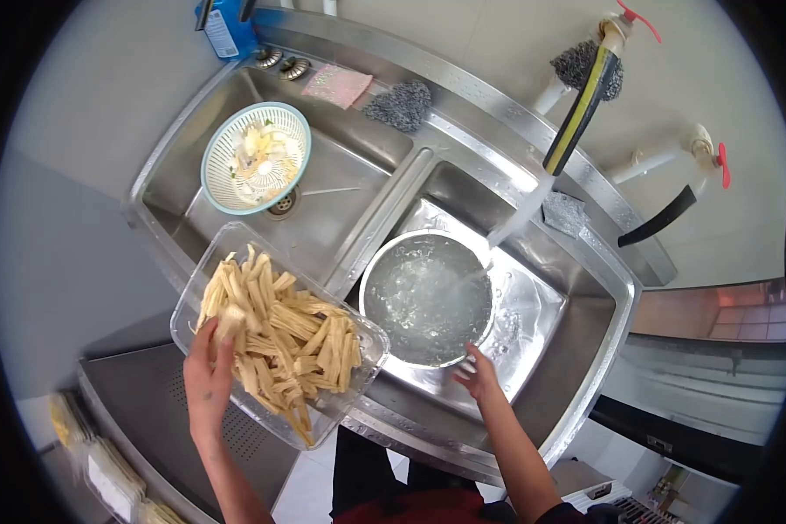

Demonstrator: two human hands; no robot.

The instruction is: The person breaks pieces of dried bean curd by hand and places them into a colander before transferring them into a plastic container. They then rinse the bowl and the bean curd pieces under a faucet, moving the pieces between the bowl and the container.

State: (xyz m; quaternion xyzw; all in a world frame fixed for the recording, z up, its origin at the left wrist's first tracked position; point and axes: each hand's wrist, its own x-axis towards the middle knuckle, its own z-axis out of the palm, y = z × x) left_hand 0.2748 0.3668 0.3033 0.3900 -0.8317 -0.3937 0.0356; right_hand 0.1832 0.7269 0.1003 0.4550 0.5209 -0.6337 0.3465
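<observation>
A clear plastic tub (377,349) full of pale yellow dried sticks (293,336) rests across the front edge of the double sink. My left hand (208,371) is closed round some sticks at the tub's left side. In the right basin, a round metal bowl (428,297) holds bubbling water, and a stream from the black and yellow hose (581,113) runs into it. My right hand (478,375) is at the bowl's lower right rim, fingers apart and holding nothing.
In the left basin (341,166) a colander (258,157) with food scraps sits beside the drain. A pink cloth (338,86), steel wool (399,106) and a blue bottle (229,31) line the back ledge. A second hose (659,218) hangs at right.
</observation>
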